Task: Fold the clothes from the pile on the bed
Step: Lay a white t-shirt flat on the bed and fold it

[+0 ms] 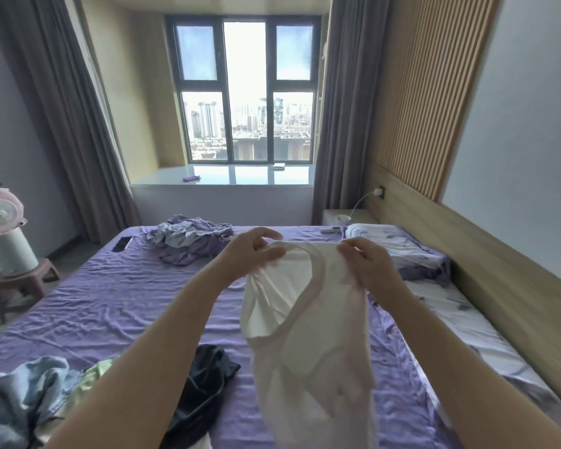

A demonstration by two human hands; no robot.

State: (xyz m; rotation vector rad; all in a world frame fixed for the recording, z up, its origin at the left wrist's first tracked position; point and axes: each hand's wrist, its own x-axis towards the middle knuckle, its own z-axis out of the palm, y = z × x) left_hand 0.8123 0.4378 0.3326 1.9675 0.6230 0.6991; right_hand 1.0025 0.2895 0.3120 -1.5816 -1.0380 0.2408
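Head view, the only 1 here: both arms reach out over the bed [117,296], which carries a wrinkled purple sheet. The left hand [256,251] pinches the top edge of a white garment [308,335] with thumb and curled fingers, and the right hand [365,259] pinches the same edge just beside it, at 3 o'clock from the left. The garment hangs down from the 2 grips, clear of the sheet as far as can be told, with a wide rounded opening showing between the hands; it looks like a sleeveless top, though its cut is not certain.

At 7 o'clock from the hands lies the near pile [26,403] of blue-grey and pale green cloth, with a dark garment [201,387] crumpled just beside it, partly behind the left forearm. At 11 o'clock, near the far edge of the bed, sits a second heap [188,241] of lilac and pale blue cloth. A dark phone [121,244] lies at 9 o'clock from that heap. A pillow [392,247] rests at 2 o'clock by the headboard.

Judging by this, the task is at an early stage: no folded stack shows anywhere on the bed, the white garment is only being held up and straightened, and both heaps and the dark piece are left to do.

No brand, label or readable writing shows on the clothes or elsewhere.
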